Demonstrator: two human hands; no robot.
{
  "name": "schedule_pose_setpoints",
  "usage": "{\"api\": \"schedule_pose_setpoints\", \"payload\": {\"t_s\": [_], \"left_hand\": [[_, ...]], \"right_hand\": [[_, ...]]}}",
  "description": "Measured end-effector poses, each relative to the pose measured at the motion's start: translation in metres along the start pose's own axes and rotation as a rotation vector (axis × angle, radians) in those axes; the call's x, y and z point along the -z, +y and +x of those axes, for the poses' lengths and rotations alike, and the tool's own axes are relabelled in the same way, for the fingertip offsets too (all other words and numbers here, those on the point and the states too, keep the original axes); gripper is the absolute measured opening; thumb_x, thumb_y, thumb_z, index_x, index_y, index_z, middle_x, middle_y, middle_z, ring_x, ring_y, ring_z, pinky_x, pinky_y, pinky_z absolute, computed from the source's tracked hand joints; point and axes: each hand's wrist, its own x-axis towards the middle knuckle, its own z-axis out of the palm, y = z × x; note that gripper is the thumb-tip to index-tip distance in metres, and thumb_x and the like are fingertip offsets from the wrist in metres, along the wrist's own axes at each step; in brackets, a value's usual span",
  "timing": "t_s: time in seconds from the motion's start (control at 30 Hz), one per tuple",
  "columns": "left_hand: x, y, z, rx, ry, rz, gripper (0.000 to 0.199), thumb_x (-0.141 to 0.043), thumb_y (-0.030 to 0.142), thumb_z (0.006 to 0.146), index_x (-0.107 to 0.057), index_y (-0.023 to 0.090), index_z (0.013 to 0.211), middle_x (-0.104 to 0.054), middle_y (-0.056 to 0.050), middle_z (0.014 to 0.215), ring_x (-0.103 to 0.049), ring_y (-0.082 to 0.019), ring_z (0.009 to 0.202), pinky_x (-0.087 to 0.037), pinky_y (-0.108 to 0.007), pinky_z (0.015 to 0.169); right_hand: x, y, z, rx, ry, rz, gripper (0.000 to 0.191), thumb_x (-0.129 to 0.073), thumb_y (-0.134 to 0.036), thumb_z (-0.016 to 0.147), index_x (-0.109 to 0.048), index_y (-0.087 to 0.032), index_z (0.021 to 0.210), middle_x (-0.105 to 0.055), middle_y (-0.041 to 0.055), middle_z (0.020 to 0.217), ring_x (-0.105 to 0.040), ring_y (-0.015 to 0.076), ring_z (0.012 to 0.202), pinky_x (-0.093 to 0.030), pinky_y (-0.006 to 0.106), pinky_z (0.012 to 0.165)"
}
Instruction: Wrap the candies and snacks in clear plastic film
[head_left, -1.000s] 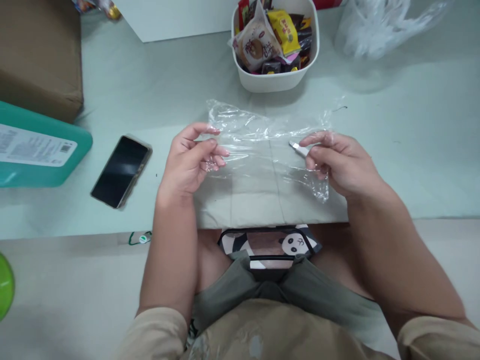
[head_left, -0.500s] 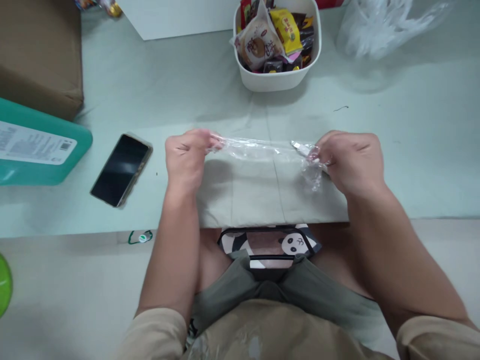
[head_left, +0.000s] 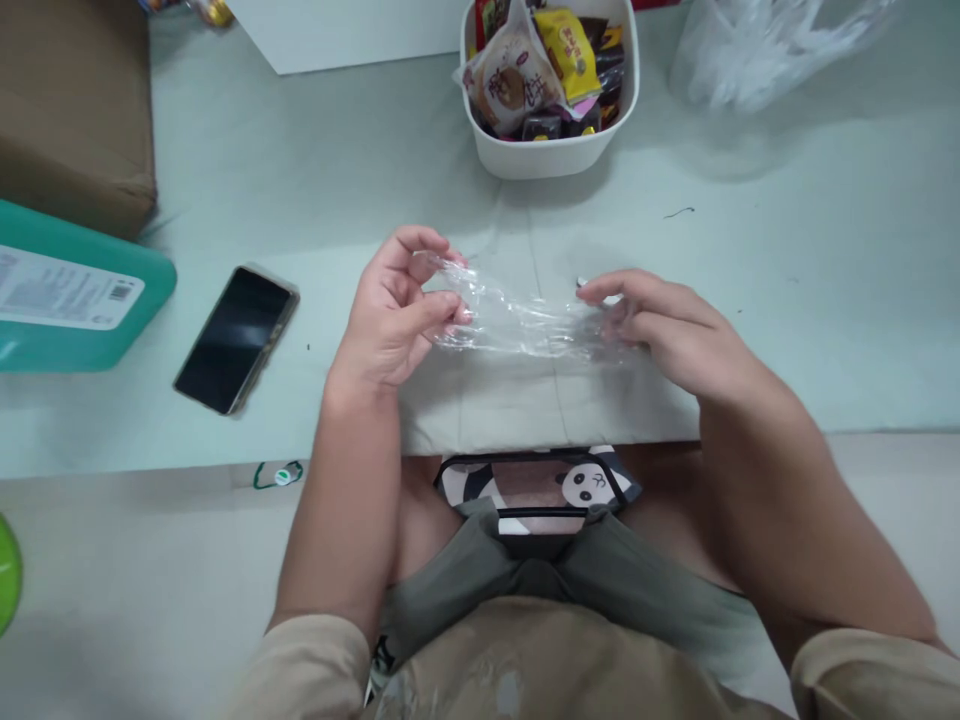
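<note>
the left hand (head_left: 401, 310), half curled with thumb and forefinger parted, holds one end of the clear plastic film (head_left: 517, 322) at its fingertips; the right hand (head_left: 671, 325), fingers nearly straight and thumb close beneath, holds the other end. the film hangs bunched between them above the desk (head_left: 360, 210). a small silvery tip (head_left: 580, 282) shows at the right forefinger, the rest hidden. beyond the film stands a white tub (head_left: 547, 160) of wrapped snacks (head_left: 517, 85).

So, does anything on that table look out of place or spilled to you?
Nothing looks spilled. A thin dark strand lies loose on the table beyond the right hand, like a stray thread. The clear plastic between it and the left hand looks crumpled.
</note>
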Motion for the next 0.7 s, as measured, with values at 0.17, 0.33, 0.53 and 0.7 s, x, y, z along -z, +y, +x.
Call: {"api": "schedule_pose_setpoints", "payload": {"t_s": [0.17,0.33,0.53,0.7], "left_hand": [[-0.017,0.012,-0.004,0.031,-0.209,-0.169,0.043,-0.092,0.034,0.067,-0.061,0.028,0.095,-0.067,0.004,0.091,-0.053,-0.002,0.040,-0.036,-0.017,0.034],[-0.021,0.012,-0.006,0.011,-0.363,-0.249,0.042,-0.090,0.036,0.068,-0.058,0.028,0.093,-0.065,0.005,0.086,-0.039,0.002,0.030,-0.028,-0.015,0.028],[-0.011,0.015,-0.004,-0.034,-0.009,-0.061,0.048,-0.092,0.046,0.062,-0.058,0.029,0.092,-0.064,0.005,0.085,-0.046,-0.001,0.039,-0.031,-0.017,0.033],[-0.015,0.007,0.003,-0.115,0.186,0.025,0.031,-0.086,0.023,0.066,-0.063,0.027,0.087,-0.066,0.004,0.081,-0.063,-0.007,0.057,-0.052,-0.020,0.051]], "right_hand": [[-0.002,-0.010,-0.002,0.266,0.119,-0.028,0.044,-0.063,-0.035,0.088,-0.065,-0.022,0.131,-0.055,0.0123,0.149,-0.048,0.0297,0.146,-0.037,0.052,0.124],[-0.037,-0.013,0.007,0.367,-0.250,0.074,0.095,-0.077,-0.064,0.078,-0.041,-0.023,0.155,-0.052,0.0150,0.156,-0.051,0.0314,0.144,-0.044,0.048,0.118],[-0.032,-0.028,0.005,0.045,-0.808,0.041,0.040,-0.061,-0.042,0.092,-0.072,-0.014,0.118,-0.056,-0.0036,0.063,-0.049,0.0107,0.056,-0.039,0.023,0.055],[-0.013,-0.027,0.002,0.137,-0.858,0.219,0.034,-0.057,-0.037,0.095,-0.079,-0.016,0.109,-0.064,0.0015,0.074,-0.055,0.0120,0.065,-0.045,0.025,0.062]]}}
